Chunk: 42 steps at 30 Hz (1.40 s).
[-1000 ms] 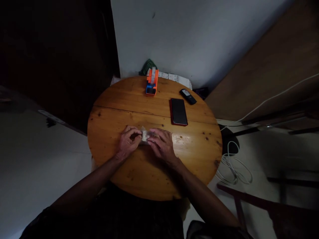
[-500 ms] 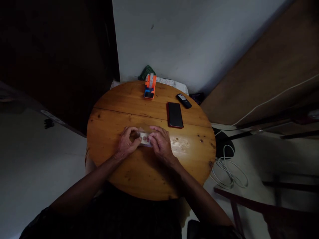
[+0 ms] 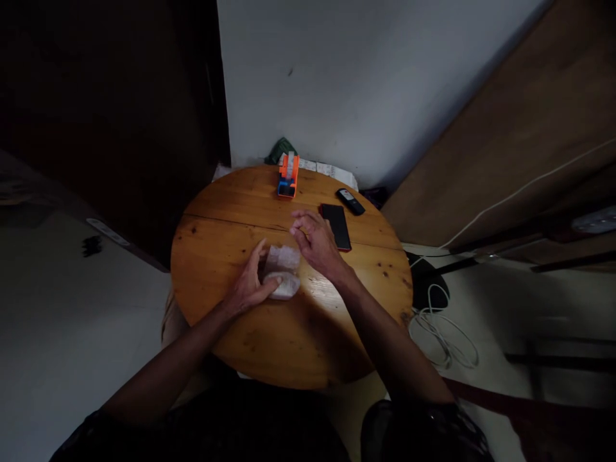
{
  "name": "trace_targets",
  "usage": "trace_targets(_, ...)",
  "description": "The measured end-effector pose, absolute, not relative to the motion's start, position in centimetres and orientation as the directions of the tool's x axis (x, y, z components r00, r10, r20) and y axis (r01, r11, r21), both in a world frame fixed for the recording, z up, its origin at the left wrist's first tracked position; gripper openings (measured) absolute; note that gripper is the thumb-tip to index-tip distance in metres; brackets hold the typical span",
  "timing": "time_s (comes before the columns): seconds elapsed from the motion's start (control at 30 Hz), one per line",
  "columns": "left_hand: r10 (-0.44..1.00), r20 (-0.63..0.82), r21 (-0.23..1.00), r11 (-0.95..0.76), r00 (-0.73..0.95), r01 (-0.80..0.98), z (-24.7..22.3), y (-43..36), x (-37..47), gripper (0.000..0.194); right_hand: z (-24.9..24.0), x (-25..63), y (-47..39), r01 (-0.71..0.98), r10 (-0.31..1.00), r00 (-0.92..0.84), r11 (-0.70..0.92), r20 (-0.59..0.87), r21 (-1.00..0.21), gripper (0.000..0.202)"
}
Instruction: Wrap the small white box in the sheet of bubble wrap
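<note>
A small packet in clear, crinkled plastic wrap [image 3: 283,284] lies near the middle of the round wooden table [image 3: 231,346], with a see-through flap of the wrap reaching away from me. My left hand [image 3: 250,280] holds the packet from its left side, thumb on top and fingers along the far left. What is inside the wrap is blurred. My right hand [image 3: 316,242] is up off the packet, farther out and to the right, its fingers loosely bent with a gap to the thumb. Nothing shows in it. Its wrist partly covers a dark phone in a red case [image 3: 338,224].
At the far edge stands an orange and blue tape dispenser [image 3: 287,176]. A black handset [image 3: 350,201] lies right of it, beyond the phone. A green bag [image 3: 280,149] and printed papers [image 3: 332,172] rest against the wall. White cable [image 3: 445,340] coils on the floor at right.
My right hand has let go of the packet and moved up and away. The packet has turned in my left hand and come slightly nearer, its plastic flap spread out.
</note>
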<state>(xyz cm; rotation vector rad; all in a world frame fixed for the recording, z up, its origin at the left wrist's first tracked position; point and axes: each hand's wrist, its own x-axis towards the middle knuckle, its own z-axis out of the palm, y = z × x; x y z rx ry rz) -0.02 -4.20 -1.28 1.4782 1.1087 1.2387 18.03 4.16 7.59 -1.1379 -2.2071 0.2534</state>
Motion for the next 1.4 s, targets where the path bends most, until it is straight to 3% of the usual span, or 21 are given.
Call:
trace_targets(0.17, 0.977, 0.151, 0.987, -0.142, 0.150, -0.069, -1.0, -3.9, -0.1, 0.085, 8.7, 17.2, 7.5, 0.727, 0.804, -0.445, 0.582, 0.394, -0.365, 0.015)
trace_targets(0.33, 0.986, 0.055, 0.985, -0.028, 0.156, -0.172, -0.7, -3.0, -0.3, 0.056, 8.6, 16.5, 9.9, 0.815, 0.872, -0.411, 0.482, 0.267, -0.321, 0.018)
trace_targets(0.5, 0.986, -0.062, 0.960, 0.101, 0.153, -0.262, -0.2, -2.2, -0.6, 0.048, 8.4, 17.9, 5.4, 0.819, 0.897, -0.256, 0.399, 0.360, -0.412, 0.028)
trace_targets(0.57, 0.988, -0.069, 0.947, 0.109, 0.141, -0.303, 0.0, -2.1, -0.5, 0.048, 8.3, 17.9, 2.5, 0.827, 0.930, -0.263, 0.355, 0.258, -0.436, 0.033)
trace_targets(0.7, 0.990, -0.060, 0.928, 0.104, 0.130, -0.358, 0.4, -2.3, -0.4, 0.047, 7.1, 16.3, -0.8, 0.898, 0.952, -0.286, 0.306, 0.108, -0.315, 0.058)
trace_targets(0.77, 0.991, -0.042, 0.921, 0.088, 0.130, -0.381, 0.5, -2.3, -0.6, 0.048, 6.1, 15.8, -0.8, 0.906, 0.962, -0.259, 0.272, 0.082, -0.325, 0.052)
trace_targets(0.83, 0.991, -0.029, 0.916, 0.078, 0.128, -0.394, 0.6, -2.3, -0.8, 0.048, 4.9, 16.0, -0.2, 0.882, 0.972, -0.213, 0.235, 0.098, -0.409, 0.033)
trace_targets(0.93, 0.992, -0.044, 0.902, 0.089, 0.115, -0.423, 0.5, -2.1, -1.0, 0.046, 3.2, 17.3, 0.6, 0.744, 0.978, -0.127, 0.205, 0.167, -0.636, 0.018)
trace_targets(1.07, 0.995, -0.091, 0.864, 0.105, 0.053, -0.493, 0.2, -1.5, -1.2, 0.039, 1.6, 19.0, 0.6, 0.302, 0.981, -0.022, 0.192, 0.194, -0.934, 0.017)
trace_targets(1.2, 0.994, -0.113, 0.856, 0.093, -0.007, -0.508, 0.5, -1.2, -1.4, 0.034, 0.9, 19.5, 0.6, 0.041, 0.986, 0.090, 0.138, 0.141, -0.990, 0.023)
trace_targets(1.4, 0.997, -0.073, 0.935, 0.059, -0.026, -0.350, 1.8, -0.2, -1.4, 0.038, 0.1, 19.7, 1.1, -0.090, 0.991, 0.113, 0.086, 0.076, -0.992, 0.028)
